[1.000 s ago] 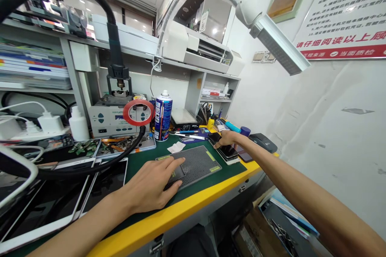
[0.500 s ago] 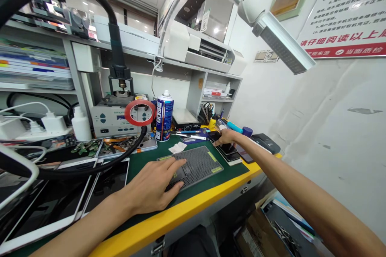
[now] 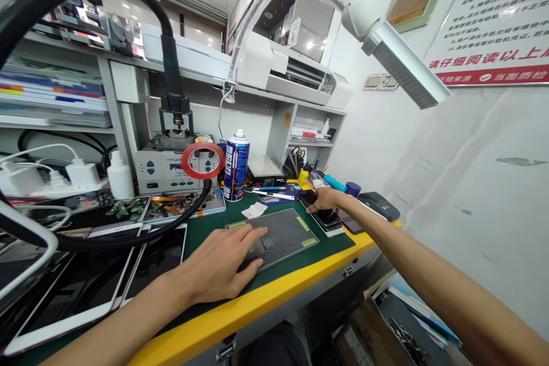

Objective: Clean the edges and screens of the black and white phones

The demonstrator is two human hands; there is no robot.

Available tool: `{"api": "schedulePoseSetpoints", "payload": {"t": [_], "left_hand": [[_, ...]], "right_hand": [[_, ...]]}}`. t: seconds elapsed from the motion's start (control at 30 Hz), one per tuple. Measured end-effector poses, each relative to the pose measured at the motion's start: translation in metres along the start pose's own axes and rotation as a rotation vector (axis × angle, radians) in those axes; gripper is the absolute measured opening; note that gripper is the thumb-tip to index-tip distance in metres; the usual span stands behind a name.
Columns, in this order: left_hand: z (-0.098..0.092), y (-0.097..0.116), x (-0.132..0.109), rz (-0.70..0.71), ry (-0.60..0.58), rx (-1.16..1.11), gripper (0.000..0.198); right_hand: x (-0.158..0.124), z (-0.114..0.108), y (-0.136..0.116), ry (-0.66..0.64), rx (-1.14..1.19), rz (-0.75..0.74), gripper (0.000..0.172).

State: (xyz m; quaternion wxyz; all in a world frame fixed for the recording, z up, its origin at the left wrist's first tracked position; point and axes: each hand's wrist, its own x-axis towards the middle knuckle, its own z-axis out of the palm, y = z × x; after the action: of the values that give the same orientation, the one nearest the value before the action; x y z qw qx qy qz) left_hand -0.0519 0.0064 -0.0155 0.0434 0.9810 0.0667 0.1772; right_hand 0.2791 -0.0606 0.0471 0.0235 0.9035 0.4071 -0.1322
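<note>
My left hand lies flat on the near left part of a grey perforated mat on the green bench top, fingers stretched out, holding nothing. My right hand reaches far right and rests on top of a stack of phones beside the mat. Its fingers curl down over the top dark phone; whether they grip it I cannot tell.
A blue spray can, a red tape ring and a grey station stand behind the mat. Tablets lie at the left. A lamp head hangs overhead. The bench has a yellow front edge; boxes sit below right.
The view has shifted slightly. My right hand has shifted a little on the phone stack. My left hand has stayed on the mat.
</note>
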Motion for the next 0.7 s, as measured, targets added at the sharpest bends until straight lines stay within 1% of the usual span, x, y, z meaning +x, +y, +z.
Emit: {"api": "schedulePoseSetpoints", "payload": {"t": [0.27, 0.5, 0.6, 0.67, 0.7], "left_hand": [[0.000, 0.000, -0.001, 0.012, 0.035, -0.020, 0.049], [0.000, 0.000, -0.002, 0.023, 0.031, 0.001, 0.048], [-0.001, 0.001, -0.001, 0.024, 0.042, 0.014, 0.048], [-0.003, 0.003, -0.001, 0.029, 0.057, 0.026, 0.046], [-0.005, 0.004, -0.001, 0.044, 0.062, 0.032, 0.045]], "right_hand": [[0.004, 0.004, 0.002, -0.034, -0.012, -0.019, 0.065], [0.001, 0.004, 0.000, -0.016, -0.054, 0.000, 0.067], [-0.002, 0.005, -0.001, 0.023, -0.089, -0.021, 0.068], [-0.004, 0.005, -0.003, 0.089, -0.114, -0.063, 0.069], [-0.006, 0.006, -0.006, 0.143, -0.120, -0.089, 0.069]]}}
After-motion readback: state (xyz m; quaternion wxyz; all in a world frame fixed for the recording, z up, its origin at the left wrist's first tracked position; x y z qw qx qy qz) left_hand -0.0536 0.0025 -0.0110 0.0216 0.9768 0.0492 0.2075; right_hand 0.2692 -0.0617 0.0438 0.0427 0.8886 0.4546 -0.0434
